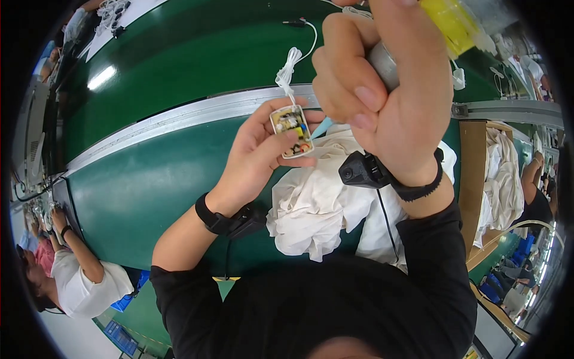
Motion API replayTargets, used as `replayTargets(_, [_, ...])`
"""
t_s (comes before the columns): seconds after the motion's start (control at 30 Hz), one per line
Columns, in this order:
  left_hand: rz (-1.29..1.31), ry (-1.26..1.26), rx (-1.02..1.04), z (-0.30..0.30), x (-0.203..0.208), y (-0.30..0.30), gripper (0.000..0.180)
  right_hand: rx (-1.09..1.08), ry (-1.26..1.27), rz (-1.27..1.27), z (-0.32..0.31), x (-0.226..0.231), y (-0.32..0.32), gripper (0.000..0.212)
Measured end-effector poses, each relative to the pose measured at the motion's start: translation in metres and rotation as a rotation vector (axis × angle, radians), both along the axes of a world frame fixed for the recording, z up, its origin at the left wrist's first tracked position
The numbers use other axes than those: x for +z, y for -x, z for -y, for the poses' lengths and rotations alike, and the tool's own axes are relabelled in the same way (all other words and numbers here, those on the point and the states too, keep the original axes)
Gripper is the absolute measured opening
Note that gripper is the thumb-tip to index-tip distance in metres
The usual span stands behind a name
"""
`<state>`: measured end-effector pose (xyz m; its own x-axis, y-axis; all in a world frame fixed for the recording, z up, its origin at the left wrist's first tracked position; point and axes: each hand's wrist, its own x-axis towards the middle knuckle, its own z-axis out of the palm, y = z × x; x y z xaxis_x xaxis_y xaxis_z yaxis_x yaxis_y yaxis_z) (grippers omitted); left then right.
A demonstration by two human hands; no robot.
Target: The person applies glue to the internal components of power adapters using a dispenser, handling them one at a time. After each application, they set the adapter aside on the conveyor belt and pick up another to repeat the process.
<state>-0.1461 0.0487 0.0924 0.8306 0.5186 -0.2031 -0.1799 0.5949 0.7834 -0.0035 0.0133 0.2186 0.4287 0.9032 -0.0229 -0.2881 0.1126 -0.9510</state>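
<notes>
My left hand holds a small white adapter housing, its open side showing a circuit board with several components. The thumb lies across the board and the fingers support the edges. A white cable tied in a bundle runs from the housing's far end. My right hand, raised close to the camera, is wrapped round a grey-bodied dispenser. Its light-blue tapered nozzle points at the housing's right edge; contact cannot be made out. A clear part with a yellow band sticks out beyond this hand.
Crumpled white cloth lies on the green table before me. A metal rail runs between table and green belt. At right stands a cardboard box holding white cloth. A co-worker sits at left.
</notes>
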Motion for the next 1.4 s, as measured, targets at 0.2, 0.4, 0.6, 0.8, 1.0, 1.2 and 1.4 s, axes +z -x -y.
replayTargets(0.2, [0.054, 0.031, 0.074, 0.0004, -0.0008, 0.0026, 0.042, 0.019, -0.007, 0.011, -0.0001, -0.0007, 0.0056, 0.027])
replayTargets(0.4, [0.083, 0.050, 0.077, -0.0001, 0.0010, 0.0021, 0.043, 0.027, -0.018, 0.018, 0.0012, -0.0016, 0.0030, 0.027])
replayTargets(0.6, [0.081, 0.023, 0.060, 0.0004, -0.0010, 0.0031, 0.042, 0.036, -0.029, 0.022, 0.0025, -0.0031, 0.0037, 0.028])
replayTargets(0.8, [0.233, 0.151, 0.004, 0.0032, -0.0005, -0.0009, 0.044, 0.051, -0.039, 0.032, 0.0058, -0.0027, 0.0054, 0.028])
replayTargets(1.0, [0.293, 0.171, -0.044, 0.0026, -0.0027, 0.0007, 0.048, 0.068, -0.052, 0.041, 0.0052, -0.0029, 0.0068, 0.029])
replayTargets(1.2, [0.269, 0.166, -0.033, 0.0024, 0.0026, 0.0008, 0.047, 0.076, -0.067, 0.048, 0.0076, -0.0025, 0.0070, 0.029])
replayTargets(1.4, [0.295, 0.180, -0.057, 0.0013, -0.0026, -0.0003, 0.047, 0.078, -0.084, 0.052, 0.0086, -0.0032, 0.0035, 0.030])
